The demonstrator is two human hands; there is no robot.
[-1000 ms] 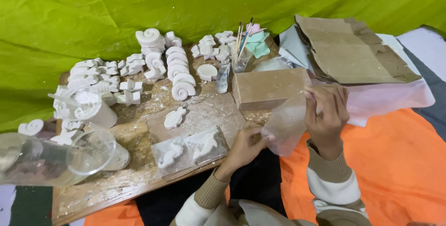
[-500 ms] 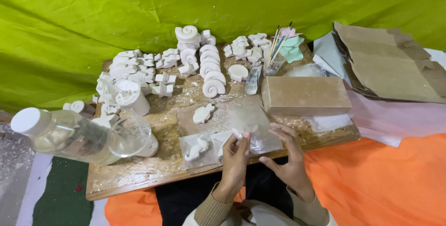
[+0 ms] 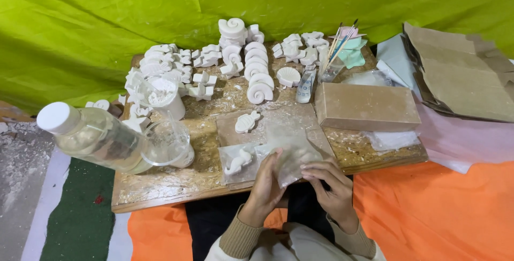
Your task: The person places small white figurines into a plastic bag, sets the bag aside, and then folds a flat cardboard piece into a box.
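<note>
1. Right now, head view: clear plastic sheet (image 3: 292,151) lies between both hands at the near edge of the wooden board (image 3: 160,186), over a white cast piece whose shape is blurred.
2. Left hand (image 3: 267,183): fingers part curled, fingertips pressed on the sheet's left edge, pinching it loosely.
3. Right hand (image 3: 329,183): fingers bent, tips on the sheet's lower right corner, touching; a firm grip cannot be told.
4. Just left of the left hand: white seahorse cast (image 3: 238,160) on a plastic square.
5. Beyond the hands: white fish cast (image 3: 247,122), then rows of white spiral casts (image 3: 259,87).
6. Far left of the hands: clear bottle (image 3: 93,138) with white cap, lying tilted against a glass cup (image 3: 168,143).
7. Beyond the right hand: brown block (image 3: 367,107); brushes in a jar (image 3: 332,62) past it.
</note>
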